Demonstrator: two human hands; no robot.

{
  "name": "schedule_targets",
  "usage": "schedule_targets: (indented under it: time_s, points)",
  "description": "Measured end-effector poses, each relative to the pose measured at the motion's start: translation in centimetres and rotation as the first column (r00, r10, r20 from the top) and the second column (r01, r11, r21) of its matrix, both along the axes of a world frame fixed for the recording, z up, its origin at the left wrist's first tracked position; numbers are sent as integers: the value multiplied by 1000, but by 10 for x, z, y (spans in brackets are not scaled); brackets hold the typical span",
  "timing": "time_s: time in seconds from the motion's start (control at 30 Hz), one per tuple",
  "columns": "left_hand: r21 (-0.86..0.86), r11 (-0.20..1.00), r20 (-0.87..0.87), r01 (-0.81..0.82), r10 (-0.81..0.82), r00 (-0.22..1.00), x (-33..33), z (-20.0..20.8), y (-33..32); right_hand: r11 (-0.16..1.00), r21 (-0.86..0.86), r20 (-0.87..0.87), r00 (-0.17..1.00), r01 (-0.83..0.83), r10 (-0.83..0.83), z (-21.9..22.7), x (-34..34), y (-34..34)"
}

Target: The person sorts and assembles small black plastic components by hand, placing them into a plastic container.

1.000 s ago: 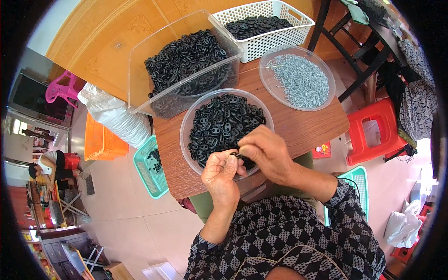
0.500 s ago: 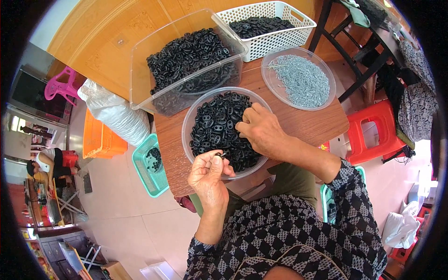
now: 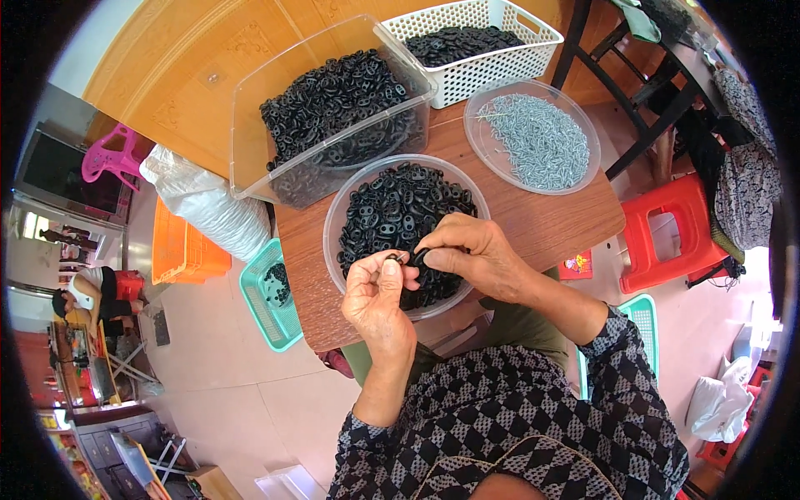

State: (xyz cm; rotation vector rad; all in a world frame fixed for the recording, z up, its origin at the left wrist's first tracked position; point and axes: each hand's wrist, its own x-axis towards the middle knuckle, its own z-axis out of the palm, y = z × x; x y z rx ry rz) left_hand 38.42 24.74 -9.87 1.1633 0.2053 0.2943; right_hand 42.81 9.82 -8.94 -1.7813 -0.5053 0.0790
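Note:
Over the near side of a round clear tub (image 3: 331, 237) my two hands meet. My left hand (image 3: 379, 310) is closed in a pinch on a small black part (image 3: 393, 258) with a bit of shiny metal at its tip. My right hand (image 3: 479, 257) pinches another small black part (image 3: 422, 255) between thumb and forefinger, close against the left fingertips. Whether the two parts touch is too small to tell. Loose black two-holed plastic parts (image 3: 387, 208) fill the tub below. Beyond it, to the right, a round clear tray (image 3: 472, 125) holds a heap of silvery screw-like pins (image 3: 542, 146).
Behind the tub, a large clear bin (image 3: 250, 158) and a white perforated basket (image 3: 467, 86) hold more black parts on the wooden table (image 3: 542, 225). Green baskets (image 3: 275, 325) flank the table. A red stool (image 3: 667, 237) stands right; a seated person (image 3: 87, 292) is far left.
My right hand has come out of the heap of black parts, moved left toward my left hand, and now pinches one part. My left hand has stayed nearly still.

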Motion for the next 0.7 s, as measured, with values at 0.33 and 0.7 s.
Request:
schedule_targets:
  time_s: [0.33, 0.7]
  points:
    - [-178, 982, 3, 59, -59, 998, -1, 1, -15, 980, 170, -92, 992, 104, -89, -2, -14, 10]
    - [-224, 971, 23, 82, -79, 997, -5, 4, -9, 988, 5, 428, 892, 156, -143, -4, -17, 3]
